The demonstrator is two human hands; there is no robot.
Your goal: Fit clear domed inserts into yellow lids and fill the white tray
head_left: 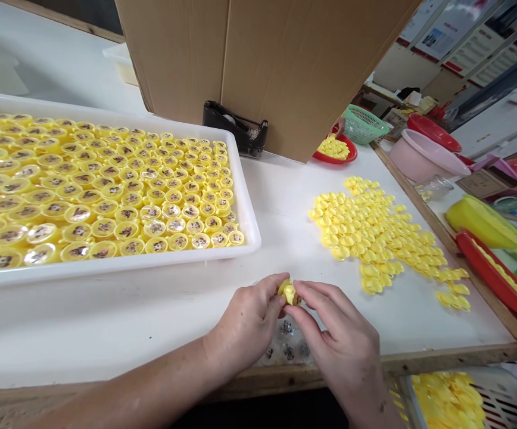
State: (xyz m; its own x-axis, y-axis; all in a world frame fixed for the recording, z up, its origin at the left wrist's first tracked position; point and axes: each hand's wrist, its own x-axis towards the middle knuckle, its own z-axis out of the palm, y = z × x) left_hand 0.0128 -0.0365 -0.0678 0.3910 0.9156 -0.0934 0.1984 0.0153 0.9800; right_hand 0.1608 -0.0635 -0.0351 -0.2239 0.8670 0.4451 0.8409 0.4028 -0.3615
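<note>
Near the table's front edge, a small yellow plastic cup-like piece (289,292) is held up between both hands. My left hand (247,316) pinches its left side with thumb and index finger. My right hand (345,328) closes thumb and fingertips on its right side, where a bit of dark print shows. Just below the hands lies a clear sheet with dark printed round stickers (288,351), partly covered by them. Right of the hands, many loose yellow pieces (366,232) are spread on the white table (151,333).
A white tray (249,229) full of yellow pieces with printed round tops stands at left. Behind it are a black tape dispenser (236,128) and a large cardboard box (258,71). A red plate (352,152), a green basket (364,124) and a wooden rail (446,232) lie right.
</note>
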